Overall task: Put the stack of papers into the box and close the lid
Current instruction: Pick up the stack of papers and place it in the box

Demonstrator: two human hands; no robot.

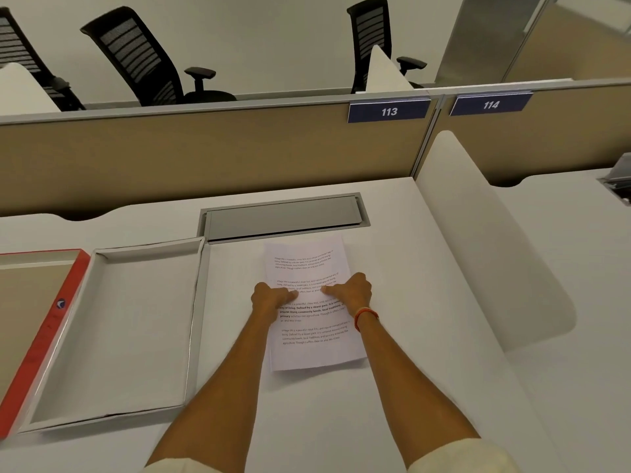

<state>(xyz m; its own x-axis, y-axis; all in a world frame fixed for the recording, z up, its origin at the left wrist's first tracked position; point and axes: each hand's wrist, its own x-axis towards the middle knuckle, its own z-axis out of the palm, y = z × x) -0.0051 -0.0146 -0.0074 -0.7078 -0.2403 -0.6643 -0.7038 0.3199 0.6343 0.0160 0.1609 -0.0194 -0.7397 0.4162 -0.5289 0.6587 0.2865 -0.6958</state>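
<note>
We observe two bare forearms entering from the lower edge of the view. Each upper arm carries a short, cream-coloured sleeve, visible only at the bottom edge; we note that the cuffs end above the elbows. The right hand has an orange-red band around its wrist, thin and apparently of several strands. The left hand and its wrist are bare of any band. We see no gloves on either hand.

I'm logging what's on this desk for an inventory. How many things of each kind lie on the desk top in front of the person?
Stack of papers: 1
Open white box: 1
Red lid: 1
Total: 3
Left hand and right hand grip the papers' sides.
</note>
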